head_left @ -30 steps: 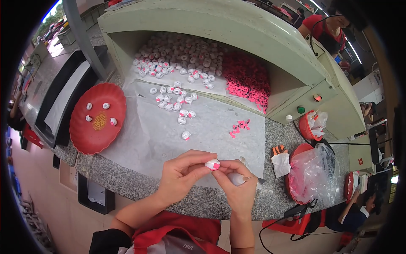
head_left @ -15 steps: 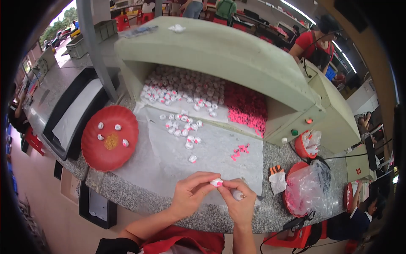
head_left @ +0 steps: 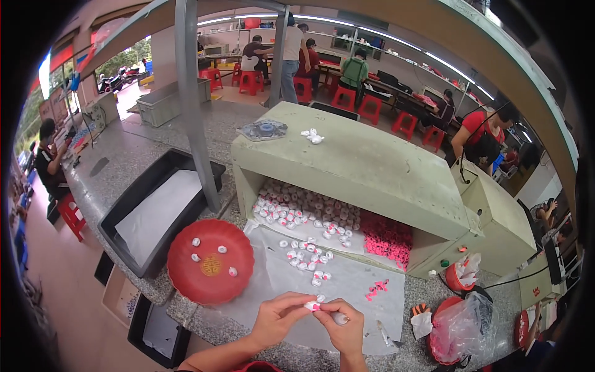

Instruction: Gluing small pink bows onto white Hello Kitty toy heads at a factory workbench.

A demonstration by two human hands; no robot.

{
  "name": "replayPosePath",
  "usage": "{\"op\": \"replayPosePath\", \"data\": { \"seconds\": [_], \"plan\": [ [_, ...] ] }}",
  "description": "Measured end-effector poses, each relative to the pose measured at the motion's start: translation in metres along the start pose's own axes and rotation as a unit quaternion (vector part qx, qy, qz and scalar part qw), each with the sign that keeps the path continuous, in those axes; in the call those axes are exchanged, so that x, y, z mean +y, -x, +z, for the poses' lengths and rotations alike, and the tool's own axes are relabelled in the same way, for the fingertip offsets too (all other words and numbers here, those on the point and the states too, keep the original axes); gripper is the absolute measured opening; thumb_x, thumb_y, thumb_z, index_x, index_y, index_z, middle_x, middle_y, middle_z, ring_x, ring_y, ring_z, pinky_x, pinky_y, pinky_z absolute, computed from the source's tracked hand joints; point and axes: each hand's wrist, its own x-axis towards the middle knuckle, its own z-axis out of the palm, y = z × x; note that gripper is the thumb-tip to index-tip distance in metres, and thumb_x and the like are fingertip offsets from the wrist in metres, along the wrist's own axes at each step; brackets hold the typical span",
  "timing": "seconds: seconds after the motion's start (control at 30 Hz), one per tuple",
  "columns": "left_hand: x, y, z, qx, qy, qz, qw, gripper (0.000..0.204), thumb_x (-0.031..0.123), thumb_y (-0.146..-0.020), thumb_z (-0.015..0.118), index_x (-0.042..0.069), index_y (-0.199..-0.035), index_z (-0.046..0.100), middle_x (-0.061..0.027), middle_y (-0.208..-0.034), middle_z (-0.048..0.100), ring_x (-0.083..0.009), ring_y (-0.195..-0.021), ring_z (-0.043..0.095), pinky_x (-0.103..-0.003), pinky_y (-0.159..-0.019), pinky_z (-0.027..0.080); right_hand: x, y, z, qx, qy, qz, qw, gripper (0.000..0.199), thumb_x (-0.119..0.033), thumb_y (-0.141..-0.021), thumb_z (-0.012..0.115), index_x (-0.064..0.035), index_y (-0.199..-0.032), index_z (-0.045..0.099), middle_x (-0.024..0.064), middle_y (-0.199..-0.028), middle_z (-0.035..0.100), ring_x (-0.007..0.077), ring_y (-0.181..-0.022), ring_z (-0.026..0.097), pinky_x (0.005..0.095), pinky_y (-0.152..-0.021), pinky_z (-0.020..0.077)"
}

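My left hand (head_left: 279, 319) and my right hand (head_left: 342, 325) meet at the near edge of the bench, fingertips pinched together on a small white piece with a pink part (head_left: 312, 305). They hover over a clear plastic sheet (head_left: 347, 285). On the sheet lie loose white pieces (head_left: 307, 255) and a few pink parts (head_left: 377, 288). Further back, a heap of white pieces (head_left: 304, 211) and a heap of pink parts (head_left: 387, 235) fill the open front of a pale green box (head_left: 353, 164).
A red round plate (head_left: 211, 260) with several white pieces sits left of the sheet. A black tray (head_left: 155, 214) lies beyond it, next to a metal post (head_left: 192, 105). Red bowls and a plastic bag (head_left: 462, 322) stand right. People work at far benches.
The view has tilted up, so the room behind the box shows now. My hands stay pinched on the small piece at the near edge, hardly moved on the sheet.
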Motion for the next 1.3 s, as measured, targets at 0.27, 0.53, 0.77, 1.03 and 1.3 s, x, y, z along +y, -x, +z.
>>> {"op": "replayPosePath", "data": {
  "seconds": [0.27, 0.53, 0.77, 1.03, 1.3],
  "plan": [
    [-0.025, 0.010, 0.063, -0.016, 0.020, -0.001, 1.000, 0.023, -0.002, -0.081, 0.054, -0.003, -0.104, 0.057, -0.0112, -0.102, 0.057, -0.0156, -0.093, 0.055, -0.026, -0.082, 0.045, 0.010, 0.033, -0.062, 0.042, -0.030, 0.060, 0.997, 0.013, 0.004, -0.069, 0.066, 0.0021, -0.081, 0.060, 0.0051, -0.073, 0.058, 0.0072, -0.065, 0.053, 0.0192, -0.057, 0.0418],
    [-0.031, -0.010, 0.131, -0.038, 0.165, -0.164, 0.972, 0.033, 0.005, -0.082, 0.057, -0.002, -0.113, 0.048, -0.0115, -0.092, 0.061, -0.0161, -0.087, 0.059, -0.028, -0.078, 0.049, 0.003, 0.039, -0.129, 0.084, 0.080, -0.145, 0.983, 0.029, 0.010, -0.065, 0.066, 0.0006, -0.091, 0.057, 0.0110, -0.090, 0.057, 0.0112, -0.068, 0.055, 0.0217, -0.060, 0.0451],
    [-0.022, -0.011, 0.145, -0.114, 0.086, -0.066, 0.988, 0.029, -0.004, -0.078, 0.058, -0.001, -0.105, 0.048, -0.0120, -0.087, 0.060, -0.0160, -0.084, 0.060, -0.027, -0.074, 0.050, 0.016, 0.040, -0.143, 0.067, -0.045, -0.175, 0.981, 0.026, 0.008, -0.067, 0.066, -0.0006, -0.088, 0.052, 0.0139, -0.092, 0.057, 0.0157, -0.075, 0.056, 0.0227, -0.064, 0.0466],
    [-0.021, 0.014, 0.121, -0.130, -0.039, 0.034, 0.990, 0.022, -0.009, -0.073, 0.061, -0.006, -0.094, 0.055, -0.0144, -0.086, 0.062, -0.0192, -0.078, 0.063, -0.027, -0.069, 0.053, 0.011, 0.056, -0.123, 0.020, -0.221, -0.041, 0.974, 0.022, 0.006, -0.071, 0.064, -0.0002, -0.089, 0.055, 0.0126, -0.091, 0.058, 0.0140, -0.075, 0.056, 0.0224, -0.060, 0.0469],
    [0.006, 0.021, 0.027, -0.077, -0.068, 0.044, 0.994, 0.022, -0.006, -0.072, 0.064, -0.006, -0.091, 0.055, -0.0147, -0.086, 0.062, -0.0182, -0.078, 0.063, -0.026, -0.069, 0.052, 0.010, 0.031, -0.027, -0.026, -0.195, -0.036, 0.980, 0.020, 0.000, -0.071, 0.065, -0.0011, -0.087, 0.053, 0.0149, -0.090, 0.058, 0.0162, -0.071, 0.057, 0.0256, -0.055, 0.0487]
  ]
}}
